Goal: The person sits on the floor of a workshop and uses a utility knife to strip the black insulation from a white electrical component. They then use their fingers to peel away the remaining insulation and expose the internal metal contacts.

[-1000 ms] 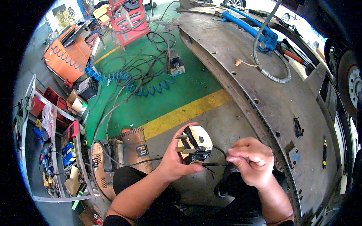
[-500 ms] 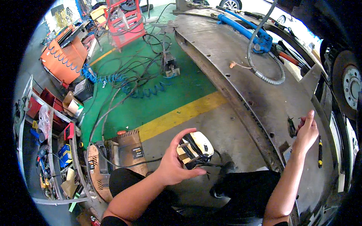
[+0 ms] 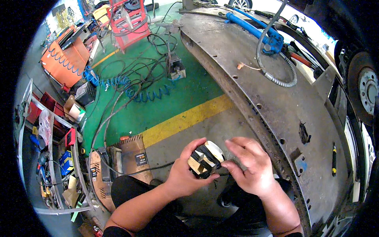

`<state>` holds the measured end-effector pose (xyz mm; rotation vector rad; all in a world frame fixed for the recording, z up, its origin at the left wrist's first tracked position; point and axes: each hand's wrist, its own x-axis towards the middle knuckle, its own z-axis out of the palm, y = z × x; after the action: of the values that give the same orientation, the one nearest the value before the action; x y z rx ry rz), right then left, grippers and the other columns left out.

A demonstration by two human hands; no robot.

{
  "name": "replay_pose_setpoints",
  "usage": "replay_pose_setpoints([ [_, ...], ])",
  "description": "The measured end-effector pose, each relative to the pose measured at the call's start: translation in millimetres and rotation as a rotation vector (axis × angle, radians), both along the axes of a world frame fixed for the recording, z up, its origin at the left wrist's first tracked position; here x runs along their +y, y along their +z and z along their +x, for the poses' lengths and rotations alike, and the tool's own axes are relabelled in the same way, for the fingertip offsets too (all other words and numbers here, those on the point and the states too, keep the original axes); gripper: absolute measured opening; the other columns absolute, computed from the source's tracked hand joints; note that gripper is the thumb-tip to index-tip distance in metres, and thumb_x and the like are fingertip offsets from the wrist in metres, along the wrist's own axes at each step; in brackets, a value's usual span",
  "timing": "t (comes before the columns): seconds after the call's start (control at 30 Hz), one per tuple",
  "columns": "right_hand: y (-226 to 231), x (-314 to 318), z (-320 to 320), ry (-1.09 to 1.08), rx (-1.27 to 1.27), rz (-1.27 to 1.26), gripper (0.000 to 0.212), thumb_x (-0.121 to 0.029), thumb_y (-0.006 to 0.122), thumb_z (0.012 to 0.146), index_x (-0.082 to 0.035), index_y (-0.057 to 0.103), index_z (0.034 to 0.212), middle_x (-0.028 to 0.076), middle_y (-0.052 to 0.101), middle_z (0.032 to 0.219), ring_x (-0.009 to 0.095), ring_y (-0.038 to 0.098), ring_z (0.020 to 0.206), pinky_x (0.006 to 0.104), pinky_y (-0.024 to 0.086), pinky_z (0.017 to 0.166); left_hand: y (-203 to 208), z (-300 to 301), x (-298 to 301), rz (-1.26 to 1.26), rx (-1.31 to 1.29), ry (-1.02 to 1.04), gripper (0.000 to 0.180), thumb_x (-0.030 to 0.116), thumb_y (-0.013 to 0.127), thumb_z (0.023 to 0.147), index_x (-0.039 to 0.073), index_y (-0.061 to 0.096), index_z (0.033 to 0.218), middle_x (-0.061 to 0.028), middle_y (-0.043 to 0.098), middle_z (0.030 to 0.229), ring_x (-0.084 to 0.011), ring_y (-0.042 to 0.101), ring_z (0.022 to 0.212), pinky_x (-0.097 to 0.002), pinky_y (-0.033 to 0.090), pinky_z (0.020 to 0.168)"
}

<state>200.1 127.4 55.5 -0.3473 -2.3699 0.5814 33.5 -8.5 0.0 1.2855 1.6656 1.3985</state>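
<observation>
My left hand (image 3: 185,175) grips a small black and white part with tan blocks (image 3: 205,158), held low in the middle of the view above my knees. My right hand (image 3: 248,166) is against the part's right side, fingers pinched at its edge and on a thin black cable running from it. Whether the right hand holds some small item of its own is hidden by the fingers.
A curved rusty steel platform (image 3: 252,79) fills the right side, with a blue hydraulic pump (image 3: 260,31), a metal hose (image 3: 282,81) and a yellow-handled tool (image 3: 334,158) on it. Green floor with a yellow line (image 3: 185,118), blue coiled hose (image 3: 130,89), red cart (image 3: 128,23) and shelves (image 3: 51,158) lie left.
My right hand has come back from the far right of the platform to the part held in my left hand. The left hand has kept hold of the part throughout.
</observation>
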Motion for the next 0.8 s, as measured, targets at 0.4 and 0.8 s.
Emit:
replay_pose_setpoints([
  [0.4,-3.4,-1.0,-2.7,0.026,-0.127,0.212,0.034,-0.006,0.075,0.075,-0.005,0.066,0.108,0.013,0.069,0.100,0.032,0.068,0.087,0.0427,0.055,0.077,3.6,6.3,1.6,-0.059,0.148,0.118,0.096,0.016,0.092,0.067,0.008,0.039,0.147,-0.0147,0.060,0.130,-0.0259,0.062,0.120,-0.0363,0.051,0.101],
  [0.8,-9.8,0.6,5.4,0.008,0.016,-0.412,0.019,0.004,0.076,0.079,-0.006,0.063,0.088,0.010,0.068,0.089,0.025,0.068,0.082,0.0328,0.053,0.072,3.3,-9.8,1.7,-0.018,0.165,0.156,0.091,0.016,0.090,0.070,0.009,0.041,0.146,-0.0151,0.058,0.136,-0.0303,0.063,0.122,-0.0387,0.052,0.100],
])
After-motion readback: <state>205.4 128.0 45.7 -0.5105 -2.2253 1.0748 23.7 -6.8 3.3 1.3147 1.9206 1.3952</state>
